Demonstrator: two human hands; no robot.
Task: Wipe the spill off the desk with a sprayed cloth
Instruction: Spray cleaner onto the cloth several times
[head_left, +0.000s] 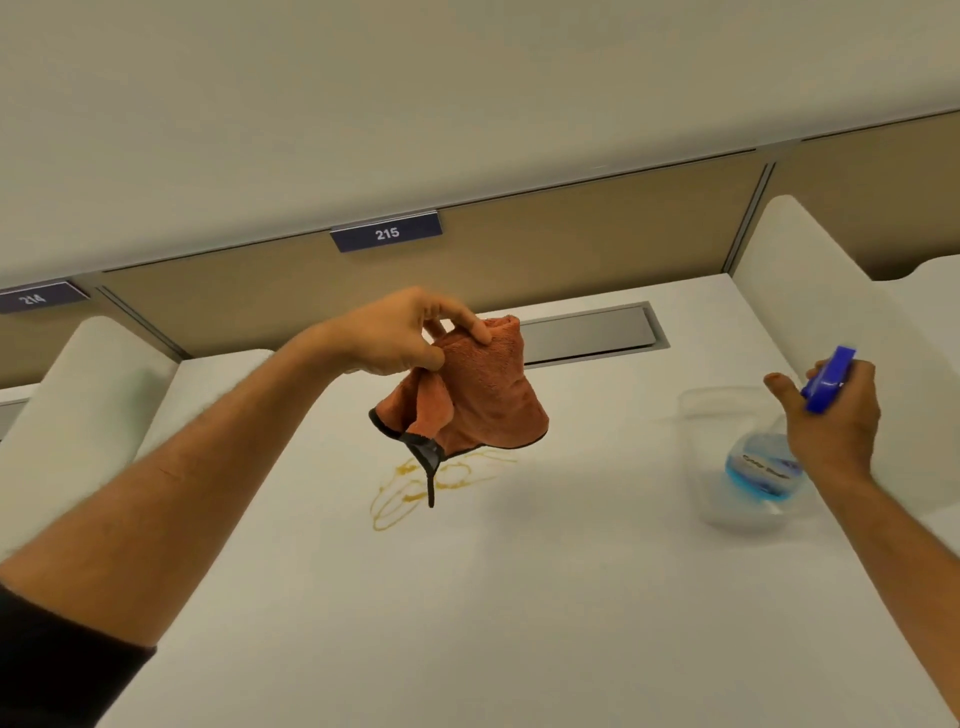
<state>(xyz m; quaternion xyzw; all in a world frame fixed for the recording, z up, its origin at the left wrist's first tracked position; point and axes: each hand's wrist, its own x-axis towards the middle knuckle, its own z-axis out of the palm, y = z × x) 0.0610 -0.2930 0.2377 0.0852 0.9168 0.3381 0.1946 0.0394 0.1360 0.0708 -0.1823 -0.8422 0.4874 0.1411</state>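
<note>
My left hand (402, 335) pinches an orange cloth (480, 397) by its top and holds it in the air above the white desk (467, 597). The cloth has a dark edge, and one corner dangles down. Directly beneath it, thin yellow-brown squiggles of spill (410, 491) lie on the desk. To the right, my right hand (831, 415) grips a clear spray bottle (763, 467) with blue liquid and a blue trigger head (828, 379). The bottle is apart from the cloth, and the hand hides its neck.
A clear plastic container (717, 415) stands on the desk behind the bottle. A grey cable hatch (592, 335) sits at the desk's back edge. White rounded dividers (78, 405) flank both sides. A beige back panel carries a 215 label (387, 232).
</note>
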